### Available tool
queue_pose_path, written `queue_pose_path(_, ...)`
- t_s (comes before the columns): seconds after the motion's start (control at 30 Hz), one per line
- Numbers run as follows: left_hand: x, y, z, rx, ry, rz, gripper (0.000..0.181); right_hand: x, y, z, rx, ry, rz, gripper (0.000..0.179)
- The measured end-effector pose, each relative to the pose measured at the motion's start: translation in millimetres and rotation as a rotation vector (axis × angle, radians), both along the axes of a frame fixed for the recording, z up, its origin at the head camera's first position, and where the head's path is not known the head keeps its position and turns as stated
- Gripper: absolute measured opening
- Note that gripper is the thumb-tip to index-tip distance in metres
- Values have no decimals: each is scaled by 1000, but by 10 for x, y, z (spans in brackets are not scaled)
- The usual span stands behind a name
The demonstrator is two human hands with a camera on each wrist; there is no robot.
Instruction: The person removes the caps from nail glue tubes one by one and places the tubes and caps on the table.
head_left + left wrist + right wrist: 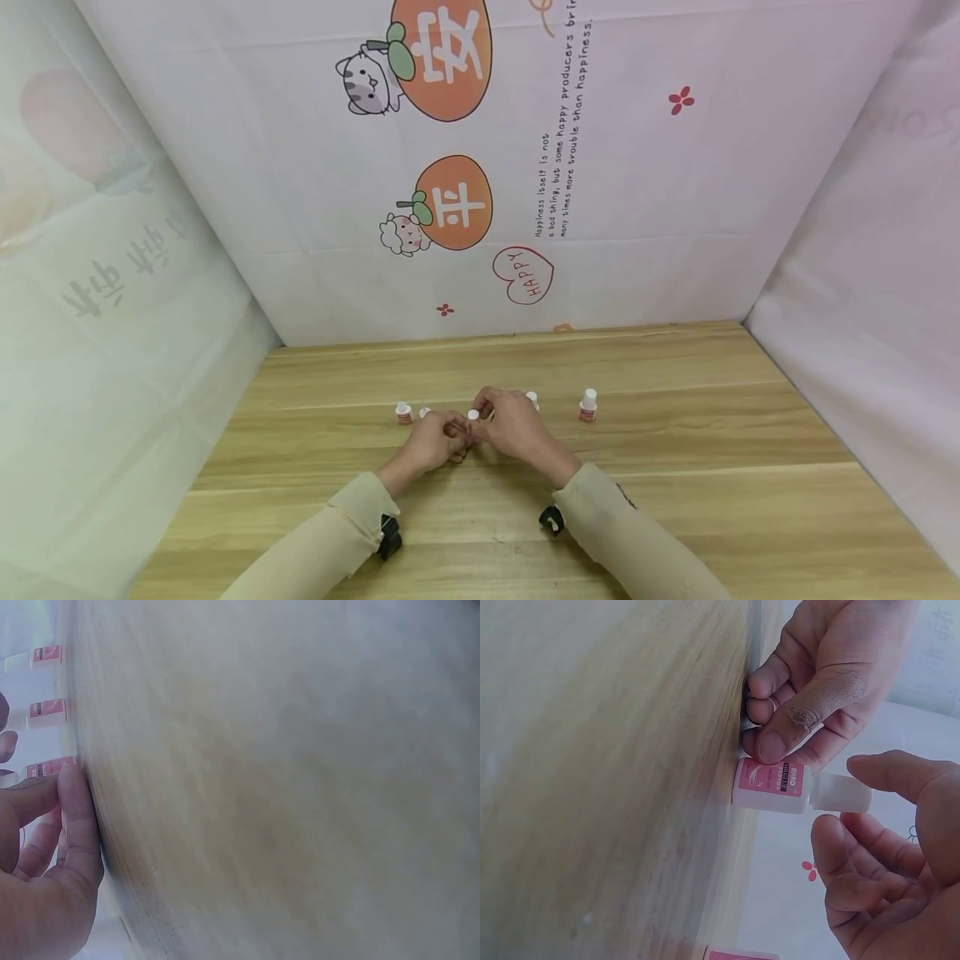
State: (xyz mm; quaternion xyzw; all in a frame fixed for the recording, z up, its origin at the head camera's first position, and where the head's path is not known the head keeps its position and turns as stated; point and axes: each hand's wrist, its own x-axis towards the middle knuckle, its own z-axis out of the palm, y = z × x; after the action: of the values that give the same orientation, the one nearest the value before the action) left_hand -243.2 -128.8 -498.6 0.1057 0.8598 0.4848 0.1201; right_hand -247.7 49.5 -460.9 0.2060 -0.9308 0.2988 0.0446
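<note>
A small white glue bottle with a pink label [771, 784] stands upright on the table between the two hands. My left hand [435, 442] grips its lower body, with the thumb [772, 745] lying against the label. Around the white cap [841, 793] are the thumb and fingers of my right hand [513, 423], one on each side, in a loose pinch. From the head view the cap [473, 415] shows between the hands, while fingers cover much of the body. The left wrist view catches part of the label [49, 766] beside the left fingertips.
Two similar bottles stand to the left, one whole [403, 412] and one partly behind the left hand [425, 412]. On the right are another bottle [588, 406] and one mostly hidden by the right hand [532, 398]. A printed cloth wall [615, 275] rises behind the wooden table [480, 533].
</note>
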Motion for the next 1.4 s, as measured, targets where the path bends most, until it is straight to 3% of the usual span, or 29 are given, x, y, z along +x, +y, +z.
queue_pose_path(1.4,-3,0,13,-26,22,-7,20,15,-13,11,22,41,6,15)
